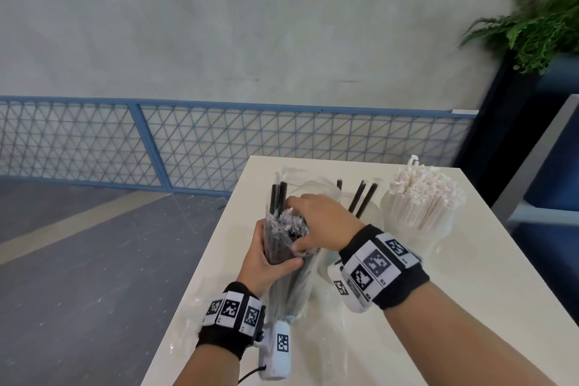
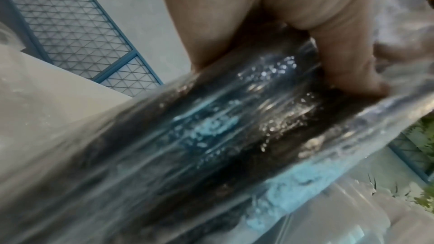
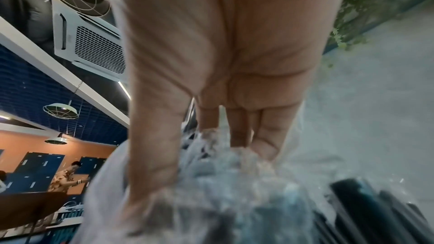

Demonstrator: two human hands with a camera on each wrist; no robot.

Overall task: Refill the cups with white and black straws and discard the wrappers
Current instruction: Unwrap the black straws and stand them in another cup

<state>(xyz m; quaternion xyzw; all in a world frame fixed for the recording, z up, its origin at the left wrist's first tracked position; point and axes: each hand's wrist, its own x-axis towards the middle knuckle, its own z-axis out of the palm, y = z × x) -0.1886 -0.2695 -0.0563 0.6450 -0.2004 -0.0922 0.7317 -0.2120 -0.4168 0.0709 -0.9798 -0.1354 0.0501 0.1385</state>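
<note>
near right tabletop bare | far side blocked — cup of white straws, black straws

A clear-wrapped bundle of black straws stands tilted near the table's left edge; a white cup packed with white straws sits upright toward the far right corner; a few black straws stand beside it, perhaps in a clear cup.

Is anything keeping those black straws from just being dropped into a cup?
Yes: the clear wrapper is around the black straws. The left hand grips the pack; the right hand grasps its crumpled open top. The cup for them is mostly hidden behind the hands.
</note>
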